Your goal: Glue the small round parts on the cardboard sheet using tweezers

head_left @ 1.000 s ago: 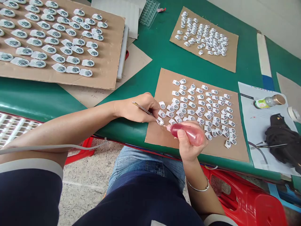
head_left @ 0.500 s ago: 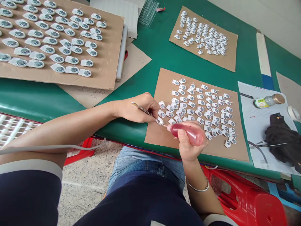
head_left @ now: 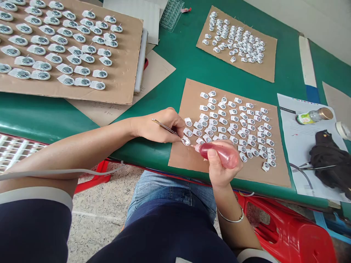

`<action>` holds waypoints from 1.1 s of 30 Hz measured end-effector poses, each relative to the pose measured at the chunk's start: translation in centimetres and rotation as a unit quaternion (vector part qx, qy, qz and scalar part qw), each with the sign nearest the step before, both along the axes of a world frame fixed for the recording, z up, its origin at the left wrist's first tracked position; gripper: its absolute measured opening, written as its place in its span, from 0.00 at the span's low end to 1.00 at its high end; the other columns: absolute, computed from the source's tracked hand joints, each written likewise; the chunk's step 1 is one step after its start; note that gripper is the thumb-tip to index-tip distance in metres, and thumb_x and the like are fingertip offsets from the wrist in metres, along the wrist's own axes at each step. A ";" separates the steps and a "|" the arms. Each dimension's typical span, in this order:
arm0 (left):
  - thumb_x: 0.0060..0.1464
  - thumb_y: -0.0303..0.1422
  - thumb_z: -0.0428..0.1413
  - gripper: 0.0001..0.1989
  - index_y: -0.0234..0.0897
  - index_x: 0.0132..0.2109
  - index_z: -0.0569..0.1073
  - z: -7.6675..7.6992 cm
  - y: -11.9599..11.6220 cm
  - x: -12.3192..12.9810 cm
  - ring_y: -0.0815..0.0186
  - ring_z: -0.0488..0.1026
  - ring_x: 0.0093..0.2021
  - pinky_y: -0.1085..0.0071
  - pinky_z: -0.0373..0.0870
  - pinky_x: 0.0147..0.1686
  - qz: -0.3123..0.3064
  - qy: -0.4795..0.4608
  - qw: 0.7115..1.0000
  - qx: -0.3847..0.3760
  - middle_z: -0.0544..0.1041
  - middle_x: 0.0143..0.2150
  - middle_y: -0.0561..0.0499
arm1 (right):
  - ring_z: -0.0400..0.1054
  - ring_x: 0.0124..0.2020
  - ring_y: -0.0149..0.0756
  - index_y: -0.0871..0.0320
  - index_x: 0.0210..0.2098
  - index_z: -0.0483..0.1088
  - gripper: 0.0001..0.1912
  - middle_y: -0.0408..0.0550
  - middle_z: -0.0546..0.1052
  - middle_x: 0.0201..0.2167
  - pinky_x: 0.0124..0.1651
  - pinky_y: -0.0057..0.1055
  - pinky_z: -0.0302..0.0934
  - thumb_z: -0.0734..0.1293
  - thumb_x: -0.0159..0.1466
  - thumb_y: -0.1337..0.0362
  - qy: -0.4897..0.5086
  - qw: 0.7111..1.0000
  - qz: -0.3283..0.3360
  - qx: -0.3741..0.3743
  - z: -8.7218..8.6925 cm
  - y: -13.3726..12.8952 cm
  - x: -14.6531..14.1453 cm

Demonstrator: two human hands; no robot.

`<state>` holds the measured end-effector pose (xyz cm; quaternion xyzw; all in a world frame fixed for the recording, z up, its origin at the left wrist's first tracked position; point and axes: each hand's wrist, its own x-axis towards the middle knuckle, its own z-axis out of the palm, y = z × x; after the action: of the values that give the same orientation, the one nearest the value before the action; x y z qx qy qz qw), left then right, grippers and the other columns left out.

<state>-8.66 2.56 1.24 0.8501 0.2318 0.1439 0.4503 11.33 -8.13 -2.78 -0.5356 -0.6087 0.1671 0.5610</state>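
Note:
My left hand [head_left: 161, 126] is closed around slim metal tweezers [head_left: 164, 126], whose tips point down at a small white piece with a round metallic face [head_left: 185, 141]. That piece lies at the near left corner of a cardboard sheet [head_left: 189, 160]. My right hand [head_left: 223, 168] grips a soft squeeze bottle of pink-red liquid [head_left: 219, 154], tilted so its thin nozzle points left, just beside the same piece. Whether the nozzle touches it I cannot tell. Several similar white pieces [head_left: 242, 135] stand in loose rows on the sheet, some hidden behind the bottle and my right hand.
A larger cardboard [head_left: 120, 84] with more such pieces is at the left, another sheet [head_left: 270, 69] at the back. On the right are papers [head_left: 287, 109], a small capped bottle [head_left: 312, 116] and a black cloth [head_left: 326, 157]. A red stool [head_left: 301, 237] stands below the green table [head_left: 175, 47].
Both hands keep almost the same place and grip. The view has shifted slightly, and the nozzle stays beside the same piece.

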 end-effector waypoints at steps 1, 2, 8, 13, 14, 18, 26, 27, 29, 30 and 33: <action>0.43 0.21 0.55 0.05 0.31 0.27 0.75 0.0 0.0 0.0 0.73 0.69 0.24 0.79 0.63 0.26 0.001 -0.001 1.000 0.001 0.75 0.24 0.52 | 0.66 0.31 0.33 0.61 0.31 0.69 0.06 0.47 0.71 0.28 0.32 0.35 0.64 0.68 0.55 0.64 0.002 1.000 -0.003 -0.004 -0.1 0.0 0.0; 0.43 0.21 0.55 0.06 0.31 0.28 0.75 0.0 0.0 0.0 0.73 0.69 0.25 0.79 0.63 0.26 0.001 -0.001 1.000 0.001 0.75 0.24 0.52 | 0.66 0.31 0.33 0.61 0.31 0.69 0.06 0.47 0.72 0.28 0.32 0.35 0.64 0.68 0.55 0.65 0.002 1.000 -0.005 -0.006 -0.1 -0.1 0.0; 0.42 0.20 0.55 0.06 0.31 0.28 0.76 0.0 0.0 0.0 0.73 0.69 0.25 0.78 0.63 0.26 0.001 -0.003 1.000 -0.006 0.76 0.25 0.51 | 0.66 0.30 0.33 0.62 0.31 0.70 0.06 0.47 0.72 0.28 0.33 0.36 0.65 0.68 0.55 0.65 0.005 1.000 -0.006 -0.005 -0.1 -0.1 0.1; 0.42 0.20 0.55 0.06 0.31 0.28 0.76 0.0 0.0 0.0 0.73 0.69 0.24 0.79 0.63 0.26 0.003 -0.008 1.000 -0.012 0.76 0.24 0.52 | 0.66 0.30 0.33 0.62 0.31 0.70 0.07 0.48 0.72 0.28 0.32 0.35 0.65 0.69 0.54 0.66 0.012 1.000 -0.006 0.001 -0.2 -0.1 0.0; 0.42 0.20 0.55 0.06 0.31 0.28 0.76 -0.1 0.0 0.0 0.73 0.69 0.24 0.79 0.63 0.26 0.004 -0.009 1.000 -0.013 0.76 0.24 0.52 | 0.66 0.30 0.33 0.62 0.31 0.69 0.07 0.48 0.72 0.28 0.32 0.35 0.65 0.69 0.54 0.66 0.012 1.000 -0.006 0.003 -0.2 -0.1 0.0; 0.42 0.20 0.55 0.06 0.31 0.27 0.76 -0.1 0.0 0.0 0.73 0.69 0.24 0.79 0.63 0.26 0.005 -0.009 1.000 -0.011 0.75 0.24 0.52 | 0.66 0.31 0.33 0.62 0.31 0.69 0.06 0.47 0.72 0.28 0.32 0.34 0.65 0.69 0.55 0.66 0.001 1.000 -0.005 0.003 0.0 0.0 0.0; 0.43 0.20 0.55 0.06 0.31 0.28 0.75 -0.1 0.0 0.1 0.72 0.70 0.25 0.79 0.64 0.26 -0.003 -0.006 1.000 0.004 0.76 0.25 0.52 | 0.66 0.31 0.33 0.61 0.31 0.69 0.07 0.47 0.72 0.28 0.33 0.34 0.64 0.69 0.54 0.65 0.005 1.000 -0.015 0.011 -0.3 0.0 -0.1; 0.43 0.20 0.55 0.06 0.31 0.28 0.75 -0.1 0.0 0.1 0.72 0.70 0.25 0.79 0.64 0.27 -0.003 -0.007 1.000 0.003 0.76 0.25 0.52 | 0.66 0.31 0.34 0.61 0.31 0.69 0.08 0.47 0.71 0.28 0.31 0.34 0.64 0.69 0.54 0.63 0.027 0.999 -0.024 0.013 -0.4 0.0 -0.1; 0.43 0.20 0.55 0.06 0.31 0.28 0.75 -0.1 0.0 0.0 0.72 0.71 0.26 0.78 0.65 0.27 -0.003 -0.010 1.000 0.002 0.76 0.26 0.52 | 0.67 0.27 0.33 0.60 0.33 0.68 0.10 0.46 0.70 0.29 0.24 0.31 0.63 0.68 0.54 0.60 0.107 0.994 -0.037 0.011 -0.5 0.1 0.2; 0.43 0.21 0.55 0.06 0.32 0.28 0.75 -0.1 0.0 -0.1 0.71 0.72 0.27 0.78 0.65 0.28 -0.005 -0.013 1.000 0.001 0.77 0.26 0.51 | 0.67 0.25 0.32 0.59 0.33 0.68 0.11 0.45 0.69 0.29 0.20 0.29 0.61 0.67 0.55 0.59 0.157 0.987 -0.038 0.006 -0.3 0.3 0.5; 0.45 0.23 0.56 0.04 0.32 0.29 0.75 0.3 0.1 -0.5 0.70 0.73 0.28 0.77 0.67 0.29 0.006 -0.040 0.999 -0.027 0.78 0.28 0.50 | 0.66 0.18 0.31 0.59 0.34 0.66 0.12 0.43 0.68 0.27 0.14 0.27 0.55 0.63 0.58 0.56 0.275 0.961 -0.008 -0.018 1.4 1.6 1.9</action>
<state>-9.13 2.63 1.52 0.8296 0.2225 0.1741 0.4815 13.25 -6.48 -1.34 -0.4839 -0.4234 0.3139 0.6986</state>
